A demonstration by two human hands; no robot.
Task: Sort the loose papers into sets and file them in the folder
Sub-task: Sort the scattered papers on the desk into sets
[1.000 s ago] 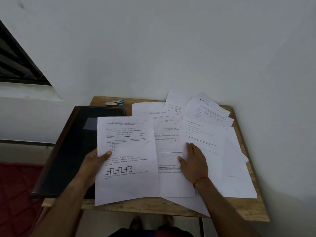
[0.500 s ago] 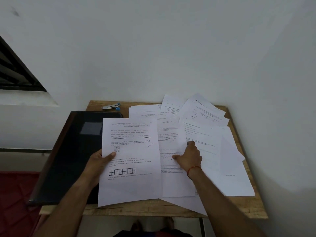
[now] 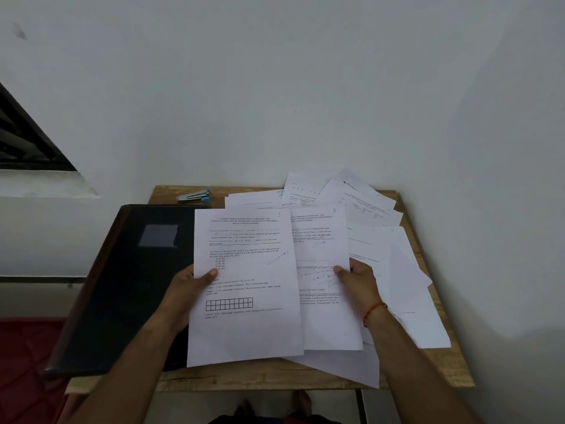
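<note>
Both forearms [image 3: 131, 359] are bare right down to the frame's lower edge, a thin red thread bracelet [image 3: 374, 312] circles the wrist behind the right grip [image 3: 357, 283], and at six o'clock two feet [image 3: 302, 399] and a strip of dark garment [image 3: 275, 420] show.

Folder [image 3: 131, 286] on table [image 3: 260, 379], left half. Stapler [image 3: 193, 196] behind folder, at table's back edge. Loose papers [image 3: 406, 286] spread over right half. Left sheet [image 3: 244, 332] overlaps folder's right edge; right sheet [image 3: 324, 325] beside it, over the papers.
</note>
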